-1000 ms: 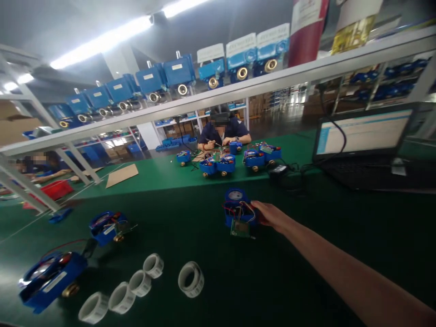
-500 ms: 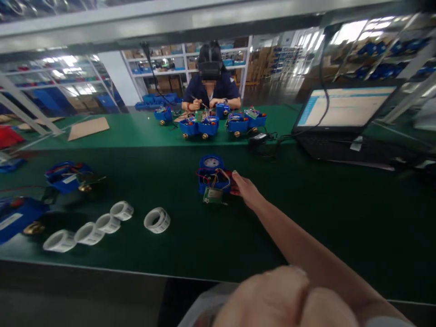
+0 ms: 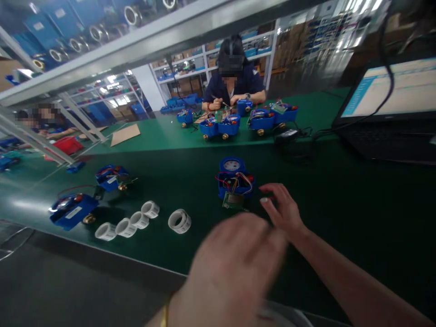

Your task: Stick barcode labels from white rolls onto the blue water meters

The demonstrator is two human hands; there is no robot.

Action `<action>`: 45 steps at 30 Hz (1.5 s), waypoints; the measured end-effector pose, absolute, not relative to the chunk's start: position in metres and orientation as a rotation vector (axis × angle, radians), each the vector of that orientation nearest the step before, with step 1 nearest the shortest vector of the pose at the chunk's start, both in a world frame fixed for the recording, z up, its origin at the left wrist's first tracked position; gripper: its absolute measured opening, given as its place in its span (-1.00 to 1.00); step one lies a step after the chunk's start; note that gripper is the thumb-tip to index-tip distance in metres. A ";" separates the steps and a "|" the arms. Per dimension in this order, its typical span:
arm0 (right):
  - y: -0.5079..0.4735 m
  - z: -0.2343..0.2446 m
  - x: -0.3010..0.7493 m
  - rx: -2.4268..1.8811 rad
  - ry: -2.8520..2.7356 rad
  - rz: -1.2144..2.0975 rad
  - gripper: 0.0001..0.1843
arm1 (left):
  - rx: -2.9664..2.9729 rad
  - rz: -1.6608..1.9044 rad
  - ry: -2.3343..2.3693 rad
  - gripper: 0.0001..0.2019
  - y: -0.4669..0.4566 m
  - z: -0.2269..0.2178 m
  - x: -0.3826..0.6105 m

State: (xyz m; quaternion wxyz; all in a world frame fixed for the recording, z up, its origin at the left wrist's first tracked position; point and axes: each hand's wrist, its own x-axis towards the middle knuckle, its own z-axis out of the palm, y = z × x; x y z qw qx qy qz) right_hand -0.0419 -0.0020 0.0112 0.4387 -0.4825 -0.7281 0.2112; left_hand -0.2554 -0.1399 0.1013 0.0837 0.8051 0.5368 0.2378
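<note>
A blue meter housing point(image 3: 235, 181) lies on the dark green table with its round lid tipped back. Loose red, white and yellow wires run inside it, and a green circuit board point(image 3: 233, 200) hangs at its front. Just right of the housing is my right hand point(image 3: 284, 206), thumb and fingers apart, touching nothing that I can see. My left hand point(image 3: 235, 263) is large and blurred close to the camera, its back toward me. Its fingers are smeared and partly hidden, so whether it holds anything does not show.
Several white label rolls point(image 3: 126, 227) and another roll point(image 3: 179, 221) stand left of the housing. Two more blue meters point(image 3: 73, 211) sit farther left. Across the table a co-worker point(image 3: 235, 84) works behind several blue units point(image 3: 220, 125). A laptop point(image 3: 391, 104) stands right, a metal shelf beam point(image 3: 153, 43) overhead.
My right hand has come away from the housing's right side and drawn back. My left hand has risen farther into view. The view has turned left and tilted.
</note>
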 end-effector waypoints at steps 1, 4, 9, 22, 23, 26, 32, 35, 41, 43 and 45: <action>-0.005 0.011 -0.042 -1.163 -1.879 0.505 -0.69 | 2.415 0.710 1.683 -0.66 -0.116 0.104 -0.259; -0.008 0.011 -0.048 -1.160 -2.050 0.473 -0.56 | 2.507 0.640 1.861 -0.57 -0.064 0.099 -0.271; -0.007 0.008 -0.066 -1.153 -2.086 0.380 -0.43 | 2.954 0.338 1.673 -0.37 -0.030 0.080 -0.287; 0.001 0.012 -0.061 -0.884 -1.426 1.334 -0.59 | 2.358 0.694 1.651 -0.86 0.013 0.098 -0.257; 0.001 0.013 -0.061 -0.885 -1.373 1.368 -0.56 | 2.297 0.678 1.678 -0.83 0.015 0.098 -0.254; 0.001 0.017 -0.059 -0.880 -1.281 1.435 -0.54 | 2.225 0.662 1.696 -0.77 0.019 0.098 -0.250; 0.000 0.021 -0.058 -0.875 -1.216 1.495 -0.52 | 2.218 0.642 1.700 -0.75 0.020 0.098 -0.250; 0.000 0.019 -0.059 -0.887 -1.223 1.491 -0.52 | 2.226 0.653 1.699 -0.76 0.020 0.097 -0.249; 0.001 0.013 -0.058 -0.853 -1.247 1.466 -0.59 | 2.239 0.661 1.718 -0.77 0.020 0.098 -0.247; 0.000 0.011 -0.057 -0.853 -1.258 1.470 -0.56 | 2.249 0.689 1.719 -0.80 0.016 0.099 -0.247; -0.003 0.009 -0.055 -0.858 -1.259 1.464 -0.48 | 2.267 0.737 1.674 -0.90 0.007 0.097 -0.247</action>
